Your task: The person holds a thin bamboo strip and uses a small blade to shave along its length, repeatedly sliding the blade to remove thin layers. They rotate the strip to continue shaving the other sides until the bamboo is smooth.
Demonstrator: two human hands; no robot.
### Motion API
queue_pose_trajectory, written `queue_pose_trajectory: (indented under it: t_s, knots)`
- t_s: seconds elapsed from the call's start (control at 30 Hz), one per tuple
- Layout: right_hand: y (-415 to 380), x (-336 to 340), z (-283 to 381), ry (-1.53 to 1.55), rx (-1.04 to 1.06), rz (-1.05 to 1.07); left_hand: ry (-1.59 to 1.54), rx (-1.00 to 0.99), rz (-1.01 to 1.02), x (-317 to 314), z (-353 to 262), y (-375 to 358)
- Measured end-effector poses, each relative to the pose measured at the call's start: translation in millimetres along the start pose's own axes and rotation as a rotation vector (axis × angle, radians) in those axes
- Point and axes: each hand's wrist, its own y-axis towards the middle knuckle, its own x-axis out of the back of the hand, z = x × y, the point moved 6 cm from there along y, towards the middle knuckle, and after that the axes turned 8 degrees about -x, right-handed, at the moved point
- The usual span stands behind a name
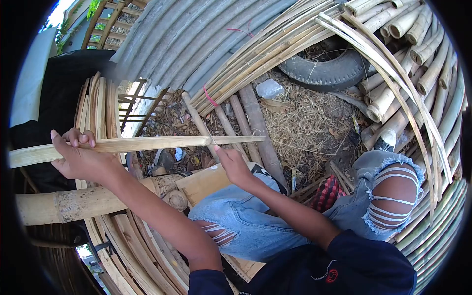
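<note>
A long pale bamboo strip (147, 143) runs across the view from the far left to the middle. My left hand (81, 155) is closed around its wider left part, with the thumb pointing up. Close to the strip's thinner right part, my right hand (233, 166) is closed with its fingertips just under the strip. A thin sliver shows at those fingertips; what it is, I cannot make out. Below the strip lies a thick bamboo pole (98, 201), level with my bent knee.
A bundle of bamboo strips (265, 56) tied with pink string leans beyond my hands. Cut bamboo poles (393, 105) are piled at right, near an old tyre (322, 73). Corrugated metal sheeting (182, 39) stands behind. More split strips (132, 241) lie at lower left. Straw (309, 123) covers the ground.
</note>
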Motion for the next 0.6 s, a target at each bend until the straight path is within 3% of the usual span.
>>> queue_pose_trajectory:
  t_s: [0.1,0.17,0.27,0.33,0.4,0.5,0.6]
  knots:
    - [-17.3,3.4,14.2,-0.043,0.169,-0.112,-0.006,-0.008,-0.009,-0.9,3.0,2.6]
    - [11.8,29.6,-63.5,-0.093,-0.100,-0.279,0.025,-0.012,-0.041,-1.7,2.5,2.2]
    - [39.0,104.4,-156.1,-0.392,-0.310,-0.459,0.023,-0.006,0.018,-3.6,2.2,2.8]
    - [41.0,112.6,-155.8,-0.402,-0.359,-0.476,0.038,-0.021,0.014,-6.6,1.3,2.0]
    - [48.3,93.9,-142.9,-0.255,-0.329,-0.259,0.068,-0.026,-0.017,-5.5,1.9,0.6]
    - [23.4,39.1,-66.9,-0.077,-0.071,-0.216,0.066,-0.042,-0.004,-6.2,3.6,2.1]
    - [13.8,13.6,-54.0,0.051,0.053,-0.174,0.119,-0.069,0.009,-6.4,6.6,3.5]
